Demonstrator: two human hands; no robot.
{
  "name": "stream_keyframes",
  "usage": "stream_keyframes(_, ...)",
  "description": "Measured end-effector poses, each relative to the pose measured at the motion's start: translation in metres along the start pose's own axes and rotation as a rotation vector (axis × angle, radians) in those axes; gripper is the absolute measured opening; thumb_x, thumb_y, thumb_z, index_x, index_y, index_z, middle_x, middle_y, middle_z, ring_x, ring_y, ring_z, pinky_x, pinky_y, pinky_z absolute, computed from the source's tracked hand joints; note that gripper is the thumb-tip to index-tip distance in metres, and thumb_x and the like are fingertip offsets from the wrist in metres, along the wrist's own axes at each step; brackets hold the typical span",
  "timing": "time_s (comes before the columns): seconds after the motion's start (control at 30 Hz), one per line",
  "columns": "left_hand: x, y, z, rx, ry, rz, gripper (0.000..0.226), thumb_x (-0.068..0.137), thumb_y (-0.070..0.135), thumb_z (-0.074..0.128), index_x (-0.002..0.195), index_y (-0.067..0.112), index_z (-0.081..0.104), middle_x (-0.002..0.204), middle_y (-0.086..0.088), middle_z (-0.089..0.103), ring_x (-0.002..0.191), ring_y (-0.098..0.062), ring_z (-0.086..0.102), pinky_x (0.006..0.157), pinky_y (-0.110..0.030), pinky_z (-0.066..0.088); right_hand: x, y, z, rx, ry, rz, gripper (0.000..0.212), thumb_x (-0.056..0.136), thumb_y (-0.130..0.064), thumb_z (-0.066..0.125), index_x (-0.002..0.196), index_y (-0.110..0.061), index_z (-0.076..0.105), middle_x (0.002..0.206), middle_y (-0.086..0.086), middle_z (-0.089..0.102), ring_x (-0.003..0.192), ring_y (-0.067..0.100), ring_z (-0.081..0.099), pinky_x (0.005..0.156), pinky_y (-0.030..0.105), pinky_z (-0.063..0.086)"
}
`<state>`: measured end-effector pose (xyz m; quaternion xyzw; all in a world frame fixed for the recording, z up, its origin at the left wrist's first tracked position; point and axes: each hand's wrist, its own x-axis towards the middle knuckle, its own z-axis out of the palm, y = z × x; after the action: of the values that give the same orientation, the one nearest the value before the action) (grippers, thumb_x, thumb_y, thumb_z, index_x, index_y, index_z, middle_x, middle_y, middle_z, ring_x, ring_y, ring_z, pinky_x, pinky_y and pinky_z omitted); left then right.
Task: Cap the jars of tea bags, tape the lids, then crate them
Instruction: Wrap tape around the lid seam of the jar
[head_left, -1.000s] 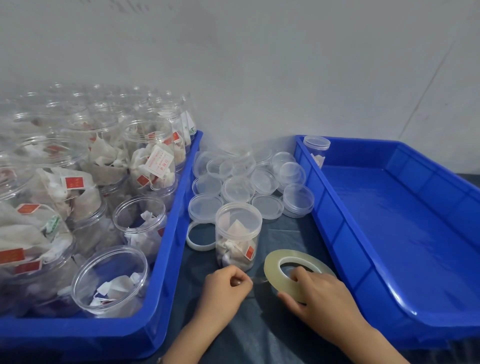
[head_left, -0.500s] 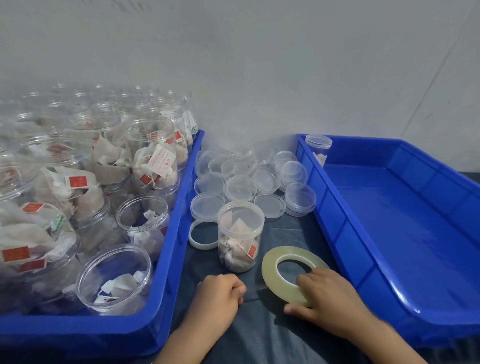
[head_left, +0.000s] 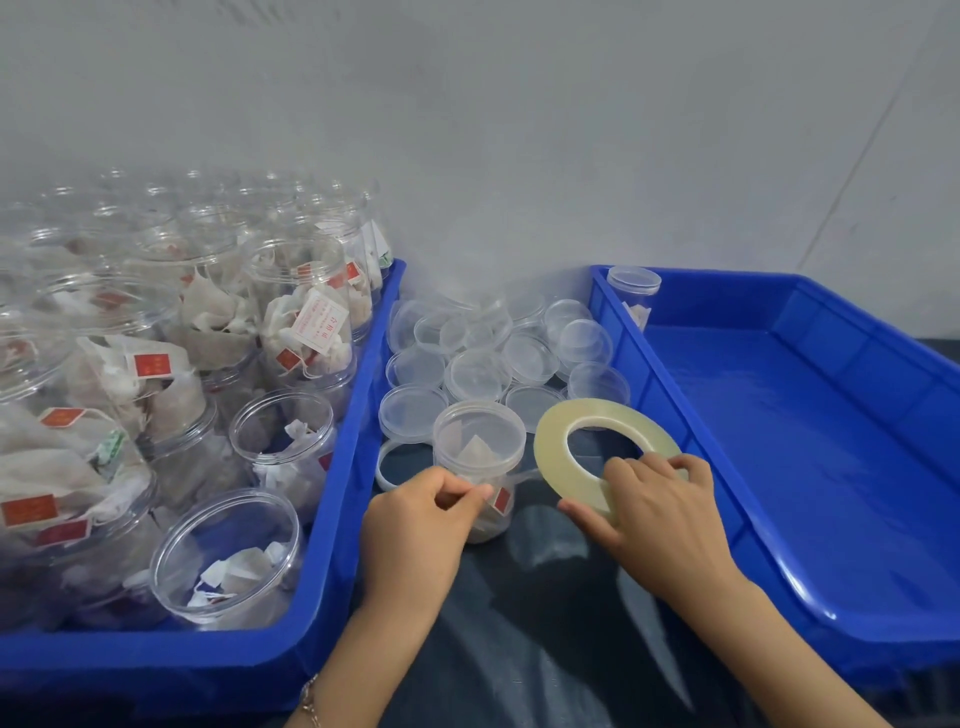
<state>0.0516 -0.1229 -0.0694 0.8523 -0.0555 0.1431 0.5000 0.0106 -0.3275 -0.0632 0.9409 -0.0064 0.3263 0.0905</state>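
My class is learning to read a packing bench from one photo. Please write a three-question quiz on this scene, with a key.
1. True or false: the jar standing between the two crates already has its lid on.
2. Which hand holds the tape roll? A) left hand B) right hand C) neither
3. Fill in: the right crate holds only ___ jar, in its far left corner.

Key:
1. True. A clear lid sits on top of it.
2. B. The right hand's fingers grip the roll's near edge, while the left hand pinches something small beside the jar; a clear strip seems to run from there to the roll.
3. One: the capped jar in the corner.
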Motion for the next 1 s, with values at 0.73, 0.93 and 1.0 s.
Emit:
stream_keyframes(0.73, 0.017, -0.011, 0.002, 0.091, 0.018, -0.060, 0.028, 0.069, 0.048, 0.078, 0.058, 0.029, 0.061, 0.057, 0.017, 0.061, 0.060, -0.006, 0.058, 0.053, -0.029, 0.046, 0.001, -0.008, 0.016, -0.015, 0.035, 0.001, 0.058, 0.084, -0.066, 0.030, 0.061, -0.016, 0.048, 0.056, -0.003, 0.051, 0.058, 0.022, 0.053, 0.073, 0.042, 0.044)
stream_keyframes(0.93, 0.020, -0.022, 0.005, 0.002, 0.077, -0.119, 0.032, 0.065, 0.040, 0.083, 0.057, 0.020, 0.059, 0.055, 0.011, 0.061, 0.057, -0.010, 0.057, 0.054, -0.032, 0.047, 0.002, -0.011, 0.015, -0.013, 0.037, 0.005, 0.057, 0.084, -0.065, 0.030, 0.060, -0.016, 0.048, 0.056, -0.004, 0.052, 0.057, 0.021, 0.053, 0.071, 0.042, 0.045)
stream_keyframes(1.0, 0.019, -0.027, 0.009, -0.061, 0.076, -0.141, 0.027, 0.069, 0.035, 0.082, 0.061, 0.018, 0.063, 0.057, 0.009, 0.062, 0.059, -0.009, 0.058, 0.057, -0.032, 0.047, 0.003, -0.012, 0.014, -0.014, 0.037, 0.006, 0.057, 0.083, -0.065, 0.031, 0.060, -0.016, 0.049, 0.056, -0.004, 0.052, 0.057, 0.021, 0.054, 0.071, 0.042, 0.046)
